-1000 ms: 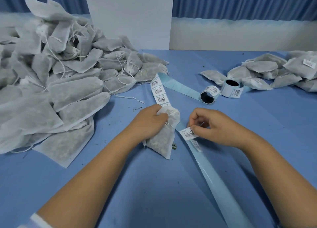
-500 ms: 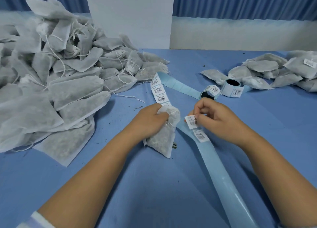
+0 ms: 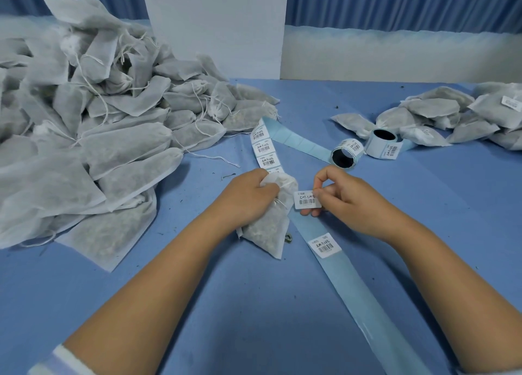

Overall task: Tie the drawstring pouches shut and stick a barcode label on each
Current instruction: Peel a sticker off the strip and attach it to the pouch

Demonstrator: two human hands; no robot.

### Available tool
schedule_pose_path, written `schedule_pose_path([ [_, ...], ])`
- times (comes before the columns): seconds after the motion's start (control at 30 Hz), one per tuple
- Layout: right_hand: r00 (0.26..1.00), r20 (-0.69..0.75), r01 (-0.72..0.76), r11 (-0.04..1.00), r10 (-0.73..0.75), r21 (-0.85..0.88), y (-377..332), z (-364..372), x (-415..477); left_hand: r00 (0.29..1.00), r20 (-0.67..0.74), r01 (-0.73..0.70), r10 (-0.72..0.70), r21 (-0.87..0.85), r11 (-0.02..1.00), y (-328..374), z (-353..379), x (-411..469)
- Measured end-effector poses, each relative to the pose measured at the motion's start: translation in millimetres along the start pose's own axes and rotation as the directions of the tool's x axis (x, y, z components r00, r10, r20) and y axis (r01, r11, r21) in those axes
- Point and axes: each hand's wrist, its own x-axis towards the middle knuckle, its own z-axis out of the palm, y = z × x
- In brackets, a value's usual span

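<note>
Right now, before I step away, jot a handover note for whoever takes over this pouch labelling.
Left hand grips the pouch by its gathered neck; whether it is knotted is hidden.
Right hand pinches a label free of the backing strip, beside the pouch, not yet stuck on.
Done: heap of pouches far right, a label showing on one.
Left: stick this label, then work through the big pile on the left. More labels sit on the strip, two rolls behind.
</note>
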Motion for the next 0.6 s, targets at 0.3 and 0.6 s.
schedule_pose_path([
  [0.3, 0.994, -0.111, 0.026, 1.000, -0.026, 0.003, -2.2, 0.6, -0.3, 0.998, -0.054, -0.024, 0.016, -0.151, 0.988, 0.3, -4.3, 1.1],
  [0.6, 0.927, -0.369, 0.166, 0.812, 0.065, 0.559, -17.8, 1.4, 4.7, 0.995, 0.052, 0.096, -0.080, -0.555, 0.826, 5.9, -11.6, -1.3],
])
